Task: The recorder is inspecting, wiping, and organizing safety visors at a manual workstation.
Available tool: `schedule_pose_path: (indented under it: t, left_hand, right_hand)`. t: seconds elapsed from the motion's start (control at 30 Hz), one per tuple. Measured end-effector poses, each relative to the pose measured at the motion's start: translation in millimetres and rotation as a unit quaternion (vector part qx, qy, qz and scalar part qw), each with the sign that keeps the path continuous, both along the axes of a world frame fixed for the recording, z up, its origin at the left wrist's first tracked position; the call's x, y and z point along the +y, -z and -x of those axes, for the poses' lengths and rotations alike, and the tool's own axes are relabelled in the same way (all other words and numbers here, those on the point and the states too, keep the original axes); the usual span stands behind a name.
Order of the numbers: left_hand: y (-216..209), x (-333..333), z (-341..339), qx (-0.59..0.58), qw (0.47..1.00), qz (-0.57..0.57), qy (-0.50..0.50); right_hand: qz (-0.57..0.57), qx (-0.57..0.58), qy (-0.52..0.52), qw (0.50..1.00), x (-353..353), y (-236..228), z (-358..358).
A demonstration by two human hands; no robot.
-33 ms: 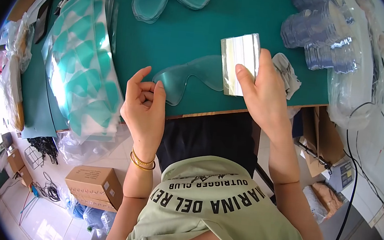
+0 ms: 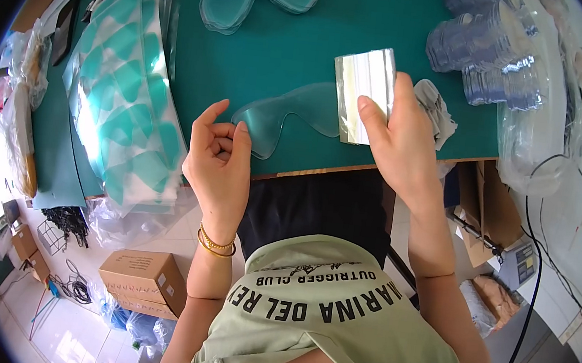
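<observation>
Left hand (image 2: 218,167), center-left of frame: half curled, index finger raised, thumb tip over the left end of a clear goggle-shaped lens (image 2: 261,130). Can't tell if it's pinching the lens or just beside it. Right hand (image 2: 407,138), right of center: closed on a shiny silver-white rectangular block (image 2: 363,93), thumb across the front face, other fingers mostly hidden behind. The block overlaps the lens's right end in view; contact between them unclear.

Lens is mid-frame, between the hands, nose notch toward the bottom of the frame, over the green tabletop (image 2: 365,19) near its front edge. Lying flat or slightly raised, can't tell.

Crumpled white wad (image 2: 434,113) just right of the right hand, on the table. More goggle-shaped lenses (image 2: 222,10), layered, top center, well apart from both hands. Upper left: large clear sheets (image 2: 127,86) piled, cut-out pattern, glare on them. Upper right: stacks of bluish clear pieces (image 2: 472,48), clear plastic wrap (image 2: 540,169) below.

Gold bracelets (image 2: 215,244) on left wrist. Light green top (image 2: 320,312) with dark lettering, bottom center. Cardboard box (image 2: 139,275) lower left, on the floor. Black cable (image 2: 530,306) runs down lower right.
</observation>
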State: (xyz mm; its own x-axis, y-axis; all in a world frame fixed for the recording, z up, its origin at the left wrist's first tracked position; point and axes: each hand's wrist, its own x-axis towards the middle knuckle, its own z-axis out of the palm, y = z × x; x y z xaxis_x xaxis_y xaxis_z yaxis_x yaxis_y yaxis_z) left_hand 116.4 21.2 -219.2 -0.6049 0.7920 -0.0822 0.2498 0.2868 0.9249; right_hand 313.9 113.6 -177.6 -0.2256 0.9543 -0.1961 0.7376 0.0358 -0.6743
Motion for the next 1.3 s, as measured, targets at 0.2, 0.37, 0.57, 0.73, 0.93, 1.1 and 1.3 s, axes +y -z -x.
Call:
schedule_pose_path:
  t: [0.2, 0.37, 0.57, 0.73, 0.93, 1.1, 1.3]
  left_hand:
    - [3, 1, -4, 0.002, 1.0, -0.004, -0.003]
    - [5, 0, -1, 0.008, 1.0, -0.004, -0.011]
    - [2, 3, -1, 0.002, 1.0, -0.008, -0.006]
    - [1, 0, 0, 0.001, 1.0, -0.002, 0.013]
    - [1, -1, -18, 0.102, 0.975, -0.184, 0.067]
    - [5, -9, -18, 0.112, 0.931, -0.328, 0.112]
    - [10, -20, -6, 0.096, 0.948, -0.289, 0.091]
  right_hand:
    - [-0.056, -0.065, -0.115, 0.99, -6, -6, 7]
    - [-0.104, -0.126, -0.045, 0.986, 29, -2, -3]
    - [-0.333, -0.186, 0.045, 0.923, 14, -1, -24]
    - [-0.238, -0.079, -0.097, 0.963, -9, 21, -7]
    - [-0.205, -0.098, -0.103, 0.968, -4, 24, -5]
    - [-0.195, -0.072, -0.113, 0.972, 3, 24, -5]
    - [-0.142, -0.069, -0.186, 0.97, 23, 14, -6]
